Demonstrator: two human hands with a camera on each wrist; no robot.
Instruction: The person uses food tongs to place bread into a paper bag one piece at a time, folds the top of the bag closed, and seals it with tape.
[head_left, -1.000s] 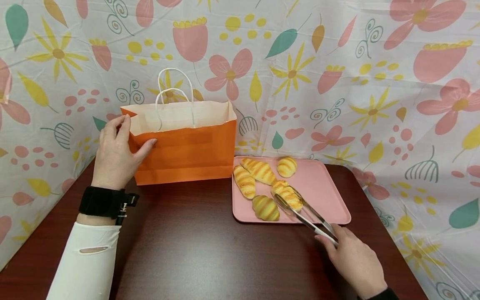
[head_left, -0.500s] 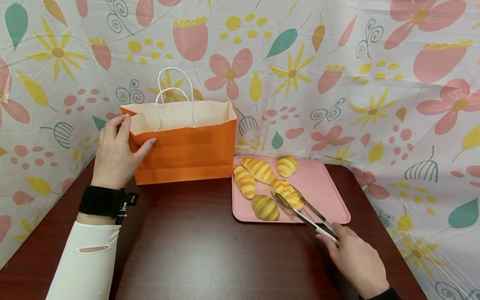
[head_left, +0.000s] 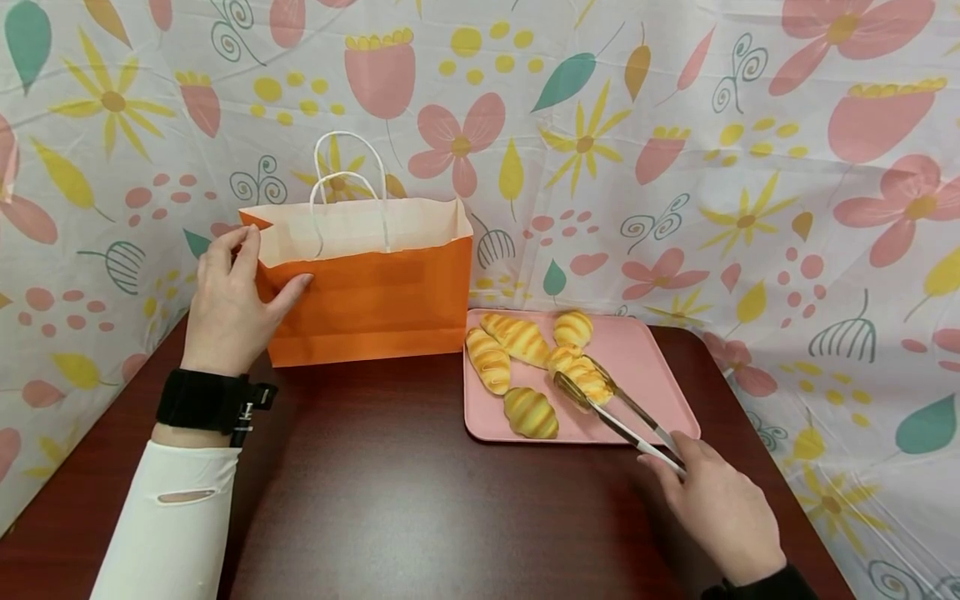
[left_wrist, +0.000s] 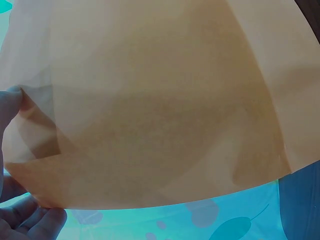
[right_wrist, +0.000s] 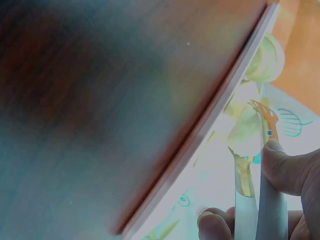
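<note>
My left hand (head_left: 228, 304) pinches the upper left edge of an orange paper bag (head_left: 367, 300) with white rope handles. The bag stands upright, its mouth spread wide. In the left wrist view, thumb and fingers lie on opposite sides of the bag's paper (left_wrist: 150, 125). My right hand (head_left: 723, 512) grips metal tongs (head_left: 627, 431), whose ends are around a braided bread roll (head_left: 581, 372) over the pink tray (head_left: 645, 367). I cannot tell whether the roll touches the tray. The right wrist view shows the tongs (right_wrist: 271, 190) between thumb and fingers, with the roll washed out by glare.
Beside the held roll, the tray bears a striped long bread (head_left: 517, 337), another long bread (head_left: 488, 361), a greenish bread (head_left: 531, 413) and a small round bread (head_left: 573, 328). A floral curtain (head_left: 525, 150) hangs behind the dark wooden table (head_left: 390, 483).
The tongs and the braided roll have shifted slightly away from me, toward the back of the tray. My right hand has moved a little with them. The left hand and bag stay put.
</note>
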